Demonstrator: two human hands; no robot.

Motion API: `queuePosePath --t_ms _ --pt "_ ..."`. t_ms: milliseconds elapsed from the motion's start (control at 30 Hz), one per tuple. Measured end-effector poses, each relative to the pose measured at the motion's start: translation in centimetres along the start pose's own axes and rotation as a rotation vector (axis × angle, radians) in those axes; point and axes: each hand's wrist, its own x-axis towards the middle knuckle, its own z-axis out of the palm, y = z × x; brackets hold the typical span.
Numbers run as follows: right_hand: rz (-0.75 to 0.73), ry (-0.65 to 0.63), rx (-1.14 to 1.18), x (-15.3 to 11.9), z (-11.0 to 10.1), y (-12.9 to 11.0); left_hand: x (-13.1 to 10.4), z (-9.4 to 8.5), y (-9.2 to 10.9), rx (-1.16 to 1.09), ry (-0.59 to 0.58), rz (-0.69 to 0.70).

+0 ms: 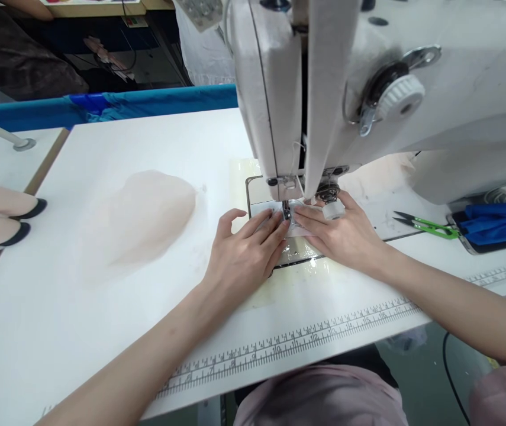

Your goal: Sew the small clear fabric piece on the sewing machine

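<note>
A small, thin pale piece of fabric (300,231) lies under the presser foot (286,210) of a white sewing machine (274,89). On its left side, my left hand (244,251) rests flat with fingers stretched towards the foot. From the right, my right hand (345,234) presses on the same fabric, fingers extended; some of them are partly behind the machine's lower parts. Both hands are open, their fingertips close to either side of the foot. Much of the fabric is hidden beneath the fingers, so its full outline cannot be seen.
Sheer pale-pink fabric (155,213) lies on the white table at left. Green-handled thread snips (434,228) and a blue cloth (501,223) on a dark flat object are at right. A ruler strip (297,343) follows the front edge. Two pinkish, black-ended pieces (4,204) enter from the left.
</note>
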Motion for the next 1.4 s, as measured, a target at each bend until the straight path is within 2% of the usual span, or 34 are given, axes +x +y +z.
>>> queuePosePath --t_ms 200,333,400,467,533,600,700,767,867,900,967,1033,1100,1200,1400 --pt "0.082 -0.013 0.080 0.3 -0.1 0.3 -0.1 -0.3 0.8 0.083 0.051 0.065" --pt "0.122 -0.067 0.059 0.5 -0.6 0.6 0.0 -0.8 0.9 0.000 -0.008 0.104" --pt "0.120 -0.030 0.060 0.5 -1.0 0.8 0.0 -1.4 0.2 0.049 0.004 0.086" --pt "0.116 0.018 0.051 0.5 -1.3 0.9 -0.2 -2.0 -0.6 0.177 0.068 0.031" --pt "0.104 0.013 0.024 0.4 -1.3 1.1 -0.3 -2.5 -0.9 0.242 0.112 -0.010" --pt "0.085 -0.022 -0.003 0.2 -1.2 1.3 -0.3 -2.5 -0.6 0.160 0.085 0.026" --pt "0.044 -0.013 0.036 0.0 -1.0 1.2 -0.3 -2.0 0.0 -0.006 -0.033 0.103" --pt "0.002 0.002 0.118 -0.3 -1.2 0.8 -0.4 -1.7 -0.3 0.042 -0.071 0.016" --pt "-0.062 -0.017 0.190 -0.5 -1.6 -0.3 -0.5 -1.9 -1.3 0.183 -0.021 -0.209" --pt "-0.077 -0.024 0.189 -0.6 -1.7 -0.7 -0.5 -2.0 -1.5 0.179 0.000 -0.226" --pt "-0.096 -0.027 0.172 -0.6 -1.6 -1.3 -0.4 -2.3 -1.3 0.058 0.028 -0.133" --pt "-0.097 -0.018 0.170 -0.6 -1.5 -1.7 -0.2 -2.2 -0.6 -0.121 0.000 -0.006" --pt "-0.088 -0.005 0.191 -0.7 -1.4 -1.9 0.0 -1.6 0.1 -0.214 -0.055 0.007" --pt "-0.068 0.018 0.234 -0.8 -1.3 -1.7 0.1 -0.7 0.4 -0.187 -0.106 -0.047" --pt "0.004 0.017 0.189 -0.7 -0.8 -1.3 -0.2 0.0 -0.3 -0.080 -0.116 0.023"
